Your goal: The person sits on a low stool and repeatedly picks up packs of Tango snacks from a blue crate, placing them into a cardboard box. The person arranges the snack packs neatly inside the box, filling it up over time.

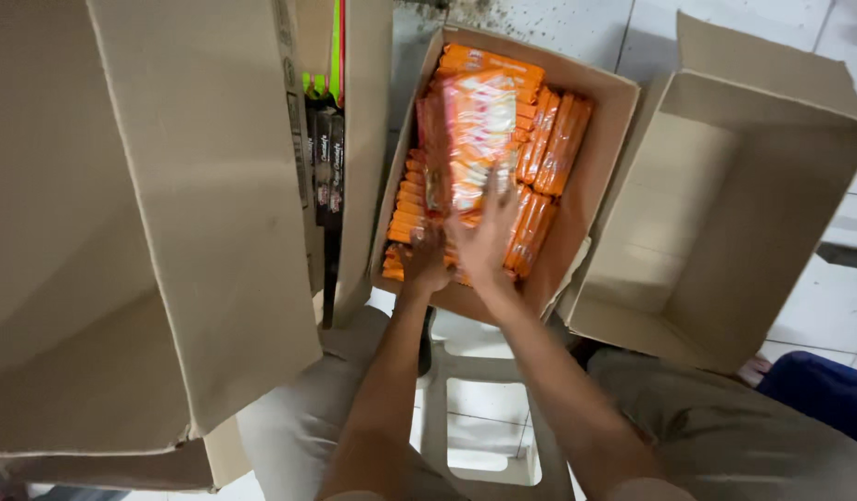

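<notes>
Right fingers (499, 199): spread flat against the near face of the raised pack, pressing it, not curled shut.
Right hand (484, 243): over the middle box, palm on the pack's lower end.
Left fingers: curled down among the packs at the box's near left; grip not clear, partly blurred.
Left hand (425, 262): just left of the right hand, touching the pack's near corner.
Pack (470, 139): orange and white wrapper, blurred, lifted above the rows in the middle box, tilted, between both hands.
Rows of packs (551, 147): orange, standing on edge, filling the box on both sides of the raised one.
Middle box (603, 148): open cardboard, straight ahead on the floor.
Right box (725, 223): open cardboard, beside the middle box, tipped toward the viewer.
Left box (169, 213): large cardboard, flaps up, near left; dark packets (325, 158) in the gap behind its flap.
Stool (484, 408): white plastic, near, under the forearms, between the knees.
Floor (577, 28): pale tiles, speckled at the far edge.
</notes>
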